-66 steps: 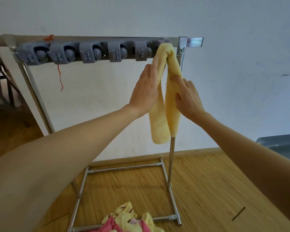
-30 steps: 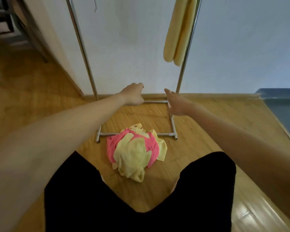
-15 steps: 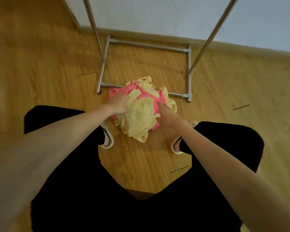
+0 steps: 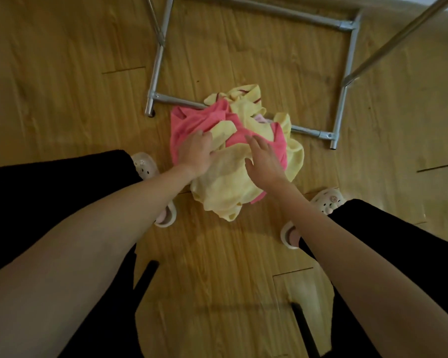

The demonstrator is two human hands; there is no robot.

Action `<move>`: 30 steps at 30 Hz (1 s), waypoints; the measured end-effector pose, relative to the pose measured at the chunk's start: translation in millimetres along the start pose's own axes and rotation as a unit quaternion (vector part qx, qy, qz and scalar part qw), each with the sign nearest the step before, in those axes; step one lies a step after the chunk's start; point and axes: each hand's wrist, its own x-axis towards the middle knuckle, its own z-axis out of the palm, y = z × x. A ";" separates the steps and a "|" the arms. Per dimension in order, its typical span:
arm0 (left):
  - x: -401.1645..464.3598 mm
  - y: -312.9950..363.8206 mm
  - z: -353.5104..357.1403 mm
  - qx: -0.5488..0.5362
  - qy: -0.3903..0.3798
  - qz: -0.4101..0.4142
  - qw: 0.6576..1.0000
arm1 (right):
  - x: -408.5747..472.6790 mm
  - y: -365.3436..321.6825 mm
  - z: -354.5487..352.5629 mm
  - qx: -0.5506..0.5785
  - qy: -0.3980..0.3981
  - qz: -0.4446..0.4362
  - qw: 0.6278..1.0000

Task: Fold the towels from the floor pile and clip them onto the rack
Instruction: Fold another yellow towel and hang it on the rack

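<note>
A crumpled pile of yellow and pink towels (image 4: 233,182) lies on the wooden floor, draped over the front bar of the rack's metal base (image 4: 177,100). My left hand (image 4: 195,152) is on the pile's left side, its fingers curled into the cloth where a yellow towel (image 4: 223,131) meets a pink one (image 4: 192,122). My right hand (image 4: 263,160) rests flat on the yellow cloth at the middle, fingers straight and spread. The rack's clips and top bar are out of view.
The rack's square base frame (image 4: 347,73) lies on the floor beyond the pile, and a slanted pole (image 4: 398,42) rises at the upper right. My feet in white clogs (image 4: 326,201) stand on either side of the pile, with black trouser legs (image 4: 49,182) beside them.
My hands left the yellow towel hanging on the rack and came down to the floor pile. The view dropped from the clips to the floor, and both hands now touch the pile.
</note>
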 end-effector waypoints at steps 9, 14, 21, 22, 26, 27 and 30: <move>25.9 -6.8 26.9 0.026 0.046 0.011 0.999 | 9.2 8.3 19.6 -0.029 0.001 -0.014 0.999; 29.0 -5.5 9.9 -0.240 0.040 -0.133 0.961 | -1.3 9.3 16.8 -0.006 -0.007 0.000 1.000; -18.6 15.3 -47.1 -0.447 -0.031 -0.168 0.878 | -36.2 -13.0 -15.0 0.098 -0.003 0.026 0.995; -28.9 19.0 -54.9 -0.443 -0.031 -0.150 0.883 | -42.5 -17.2 -20.9 0.113 -0.003 0.027 0.993; -73.3 41.4 -94.9 -0.406 0.006 -0.076 0.911 | -76.2 -36.2 -48.2 0.184 0.014 0.033 0.982; -85.2 48.3 -107.8 -0.394 0.018 -0.049 0.918 | -86.0 -41.4 -55.2 0.204 0.020 0.026 0.978; -123.1 71.5 -149.4 -0.408 0.044 0.006 0.912 | -114.4 -53.9 -77.9 0.256 0.054 -0.005 0.965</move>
